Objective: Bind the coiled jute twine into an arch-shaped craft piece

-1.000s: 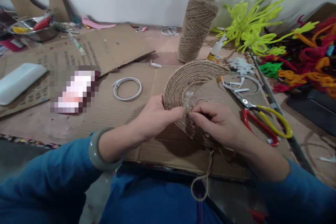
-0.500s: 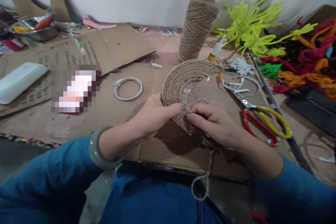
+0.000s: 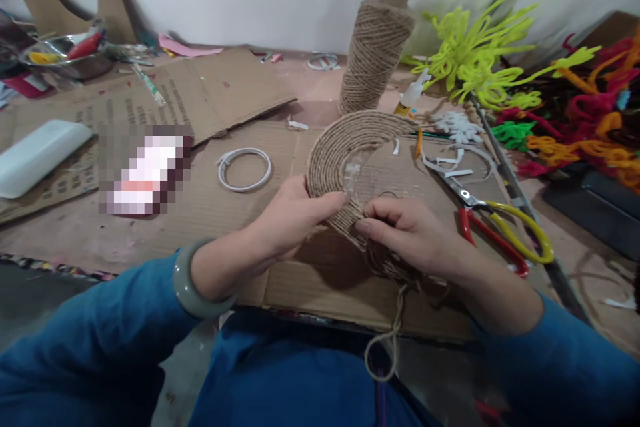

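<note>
A curved, twine-covered piece has close rows of brown twine around a clear inner area. My left hand grips its left edge, thumb on top and fingers underneath. On its lower end, the pinched thumb and forefinger of my right hand hold the twine. Loose twine hangs below my right hand and ends in a loop over the cardboard's front edge. Behind the piece stands a tall twine spool on a cardboard tube.
Scissors with red and yellow handles lie right of my right hand. A white tape roll is left of the piece, beside a pixelated device. Glue bottle and yellow pipe-cleaner flowers stand behind.
The twine-covered piece has shifted very slightly leftward and up. Both hands keep nearly the same hold.
</note>
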A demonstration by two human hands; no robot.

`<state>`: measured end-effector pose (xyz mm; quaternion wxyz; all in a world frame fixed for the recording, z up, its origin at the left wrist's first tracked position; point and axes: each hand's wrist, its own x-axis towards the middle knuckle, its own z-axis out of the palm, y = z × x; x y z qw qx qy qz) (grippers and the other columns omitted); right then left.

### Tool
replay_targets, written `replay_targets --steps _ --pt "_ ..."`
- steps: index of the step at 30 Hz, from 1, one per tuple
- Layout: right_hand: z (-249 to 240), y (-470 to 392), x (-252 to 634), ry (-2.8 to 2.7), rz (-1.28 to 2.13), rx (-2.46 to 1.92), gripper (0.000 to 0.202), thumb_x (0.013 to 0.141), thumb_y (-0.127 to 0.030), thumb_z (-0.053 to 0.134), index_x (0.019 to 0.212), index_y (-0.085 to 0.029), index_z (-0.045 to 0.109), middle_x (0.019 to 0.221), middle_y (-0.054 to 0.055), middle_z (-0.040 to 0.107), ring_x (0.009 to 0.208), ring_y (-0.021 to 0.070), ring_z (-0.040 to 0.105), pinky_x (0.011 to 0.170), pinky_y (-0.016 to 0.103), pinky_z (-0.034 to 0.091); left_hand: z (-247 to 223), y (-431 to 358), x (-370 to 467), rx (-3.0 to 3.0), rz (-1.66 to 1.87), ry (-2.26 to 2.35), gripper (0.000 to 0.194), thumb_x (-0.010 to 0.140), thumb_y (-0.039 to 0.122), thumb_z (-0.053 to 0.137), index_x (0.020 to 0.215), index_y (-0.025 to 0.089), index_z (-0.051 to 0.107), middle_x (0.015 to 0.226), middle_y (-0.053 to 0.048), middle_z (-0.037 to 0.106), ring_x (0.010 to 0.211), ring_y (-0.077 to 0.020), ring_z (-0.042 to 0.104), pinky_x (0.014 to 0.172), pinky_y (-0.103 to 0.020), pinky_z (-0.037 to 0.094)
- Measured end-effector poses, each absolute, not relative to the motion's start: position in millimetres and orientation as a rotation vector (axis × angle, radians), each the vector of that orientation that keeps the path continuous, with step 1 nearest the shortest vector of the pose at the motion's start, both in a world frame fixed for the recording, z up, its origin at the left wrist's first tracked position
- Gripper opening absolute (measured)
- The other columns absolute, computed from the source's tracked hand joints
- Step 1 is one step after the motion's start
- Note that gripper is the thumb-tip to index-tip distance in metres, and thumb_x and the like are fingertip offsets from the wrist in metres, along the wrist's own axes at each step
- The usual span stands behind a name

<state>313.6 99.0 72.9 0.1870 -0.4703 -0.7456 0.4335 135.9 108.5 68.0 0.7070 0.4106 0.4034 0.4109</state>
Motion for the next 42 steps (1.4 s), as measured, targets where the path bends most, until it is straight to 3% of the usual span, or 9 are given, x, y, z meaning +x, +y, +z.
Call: replay_targets --steps 6,9,13,17,20,26,33,38,42 --pt "71.6 103.0 321.1 -2.023 1.302 -1.282 0.035 0.089 -0.044 0.044 0.07 -0.018 0.058 0.062 0.0 0.057 0.057 0.0111 0.051 0.054 0.024 0.039 67.7 110.5 136.2 0.886 0.946 0.883 0.02 0.064 0.018 0.072 0.082 0.011 0.067 0.077 -0.004 0.07 0.076 -0.0172 0.065 0.076 -0.031 0.05" --pt "68.1 102.1 324.6 -1.9 1.32 -1.273 0.028 0.085 -0.044 0.055 0.095 -0.018 0.062 0.079 0.003 0.066 0.07 0.0141 0.06 0.063 0.026 0.046 70.0 112.2 136.3 0.905 0.969 0.931 0.014 0.066 0.018 0.071 0.077 0.012 0.066 0.075 -0.002 0.069 0.072 -0.0154 0.064 0.073 -0.029 0.05" --pt "63.0 97.9 320.7 -1.765 1.452 -1.208 0.042 0.078 -0.032 0.065 0.116 -0.021 0.051 0.091 0.003 0.069 0.081 0.0154 0.064 0.071 0.028 0.05 71.8 112.5 136.2 0.885 0.995 0.934 0.009 0.067 0.016 0.069 0.074 0.014 0.064 0.071 0.0 0.066 0.066 -0.0129 0.061 0.069 -0.027 0.05" --pt "61.2 96.1 314.3 -1.644 1.635 -1.164 0.035 0.078 -0.028 0.063 0.108 -0.021 0.046 0.073 -0.004 0.063 0.06 0.0101 0.058 0.057 0.023 0.046 69.4 111.6 135.2 0.871 0.982 0.892 0.012 0.066 0.019 0.072 0.071 0.014 0.063 0.069 0.0 0.065 0.065 -0.0124 0.06 0.067 -0.026 0.05" --pt "59.9 98.1 314.6 -1.588 1.702 -1.144 0.035 0.079 -0.031 0.063 0.107 -0.021 0.044 0.07 -0.005 0.061 0.059 0.0098 0.057 0.057 0.024 0.047 66.5 113.0 134.2 0.874 0.991 0.884 0.015 0.066 0.02 0.074 0.075 0.013 0.065 0.071 -0.001 0.067 0.066 -0.013 0.061 0.068 -0.026 0.05" --pt "64.0 106.5 326.6 -1.697 1.373 -1.29 0.032 0.088 -0.045 0.052 0.108 -0.019 0.056 0.095 0.006 0.067 0.067 0.0107 0.06 0.049 0.021 0.039 64.1 117.7 133.7 0.867 1.018 0.894 0.025 0.068 0.018 0.073 0.092 0.012 0.067 0.077 -0.003 0.071 0.082 -0.0172 0.066 0.078 -0.029 0.052" --pt "67.5 103.5 321.5 -1.806 1.492 -1.298 0.027 0.077 -0.043 0.065 0.074 -0.017 0.059 0.061 -0.002 0.058 0.055 0.0091 0.049 0.051 0.022 0.038 65.6 117.1 135.2 0.873 0.981 0.901 0.018 0.066 0.021 0.075 0.079 0.012 0.066 0.071 -0.002 0.07 0.066 -0.0137 0.062 0.065 -0.026 0.051" --pt "65.1 101.3 315.0 -1.595 1.638 -1.307 0.024 0.076 -0.04 0.065 0.071 -0.018 0.056 0.06 -0.001 0.06 0.053 0.0093 0.054 0.051 0.022 0.043 63.5 117.0 134.7 0.874 0.951 0.848 0.023 0.069 0.033 0.076 0.077 0.013 0.067 0.071 -0.002 0.069 0.064 -0.0117 0.061 0.062 -0.024 0.048" --pt "64.4 99.9 311.2 -1.581 1.501 -1.335 0.025 0.077 -0.042 0.062 0.07 -0.019 0.056 0.06 0.0 0.06 0.054 0.0103 0.054 0.051 0.023 0.043 59.6 113.9 134.8 0.947 0.867 0.925 0.029 0.068 0.039 0.077 0.079 0.014 0.066 0.072 -0.001 0.067 0.061 -0.0095 0.058 0.057 -0.021 0.042"
